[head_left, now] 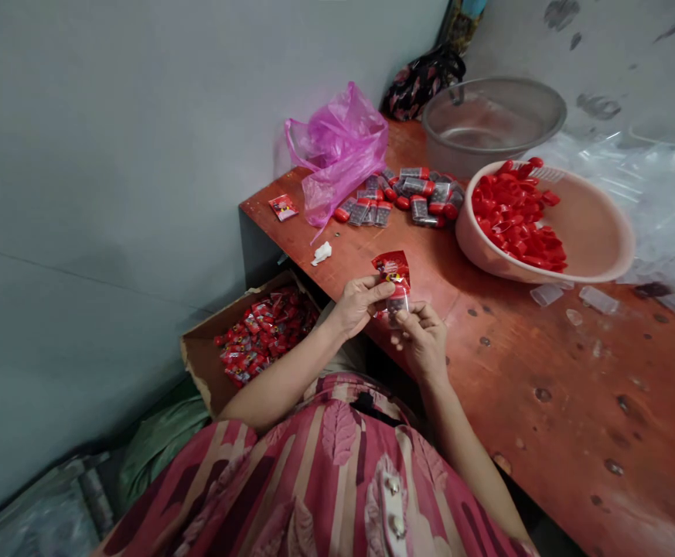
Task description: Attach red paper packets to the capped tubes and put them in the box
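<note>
Over the near edge of the reddish table (523,371), my left hand (360,304) pinches a small red printed packet (392,267). Close beside it, my right hand (423,336) grips a small clear container (398,303) with dark contents and a red top, which meets the lower part of the packet. Beyond both hands lies a pile of similar red-capped containers (418,193). A flat red packet (284,206) rests near the table's left corner.
A cardboard box (198,363) of red packets sits below the table edge at left. Pink plastic bag (346,147), pink bowl (598,232) with red caps, grey basin (493,116), clear plastic bags (662,193) and white scrap (322,253) are on the table.
</note>
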### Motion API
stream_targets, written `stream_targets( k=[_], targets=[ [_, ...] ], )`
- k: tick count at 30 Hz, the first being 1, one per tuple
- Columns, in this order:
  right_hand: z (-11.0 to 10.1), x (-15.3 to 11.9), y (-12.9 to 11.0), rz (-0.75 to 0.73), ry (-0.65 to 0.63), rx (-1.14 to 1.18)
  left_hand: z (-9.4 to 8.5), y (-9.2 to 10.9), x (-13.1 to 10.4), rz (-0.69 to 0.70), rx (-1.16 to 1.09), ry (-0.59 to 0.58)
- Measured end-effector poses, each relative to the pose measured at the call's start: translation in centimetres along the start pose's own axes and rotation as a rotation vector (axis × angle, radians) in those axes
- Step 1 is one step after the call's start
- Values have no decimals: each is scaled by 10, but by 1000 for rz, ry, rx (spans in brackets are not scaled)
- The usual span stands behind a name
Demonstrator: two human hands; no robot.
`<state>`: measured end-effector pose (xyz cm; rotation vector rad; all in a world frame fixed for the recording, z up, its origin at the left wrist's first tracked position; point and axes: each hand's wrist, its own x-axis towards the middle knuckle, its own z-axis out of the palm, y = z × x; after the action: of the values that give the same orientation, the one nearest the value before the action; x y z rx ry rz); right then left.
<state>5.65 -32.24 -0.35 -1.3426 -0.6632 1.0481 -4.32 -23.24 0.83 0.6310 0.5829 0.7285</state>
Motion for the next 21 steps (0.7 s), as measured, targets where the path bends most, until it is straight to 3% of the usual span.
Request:
stream_targets(
  k=[6,12,17,19,21],
  targets=[
    [-1,1,3,-213,154,-252,5,-2,0,15,57,95],
    [-1,4,4,16,20,-12,7,-4,-4,-35,23,102],
    [-4,4,9,-212,164,-342,4,-11,-2,-43,-3,136],
    [-4,4,9,-192,154,-314,5,-12,-3,-20,10,136],
    [-3,4,8,-68,85,-133,4,-11,-5,-10,27,96]
  ],
)
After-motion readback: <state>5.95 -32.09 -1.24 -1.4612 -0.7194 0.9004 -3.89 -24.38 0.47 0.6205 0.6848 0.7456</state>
